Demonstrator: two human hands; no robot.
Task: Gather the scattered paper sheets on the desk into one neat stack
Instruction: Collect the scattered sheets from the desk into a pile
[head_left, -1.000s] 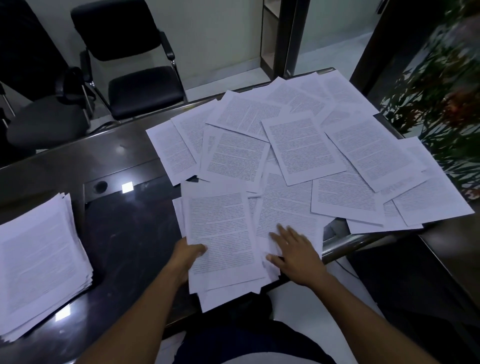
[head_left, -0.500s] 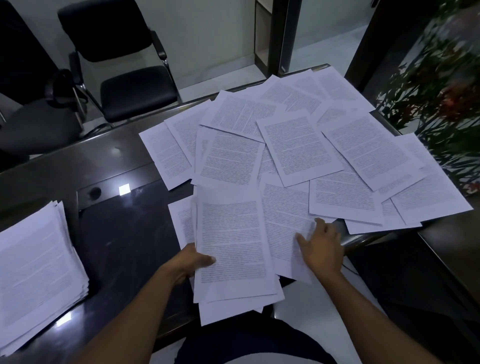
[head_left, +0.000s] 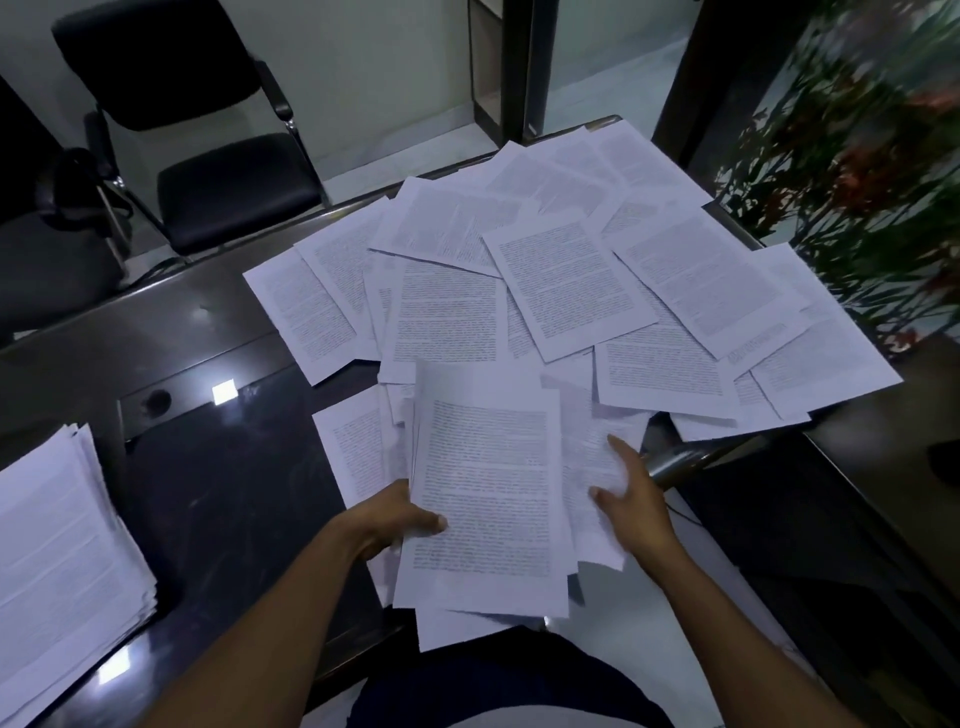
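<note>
A loose bundle (head_left: 483, 499) of printed sheets hangs out past the near edge of the desk (head_left: 218, 493), its bottom corners over the person's lap. The left hand (head_left: 400, 525) grips the bundle's left edge, thumb curled on top of the front page and the fingers hidden beneath. The right hand (head_left: 631, 504) is at the bundle's right side, fingers spread and nearly straight against a sheet there; whether it pinches that sheet cannot be told. Beyond the bundle, scattered sheets (head_left: 571, 280) overlap across the right half of the desk, reaching its far edge and overhanging its right edge beside a plant (head_left: 852, 171). A rough stack (head_left: 57, 545) lies at the desk's left end, well apart, with bare dark desktop between it and the bundle. A chair (head_left: 208, 150) stands behind the desk.
</note>
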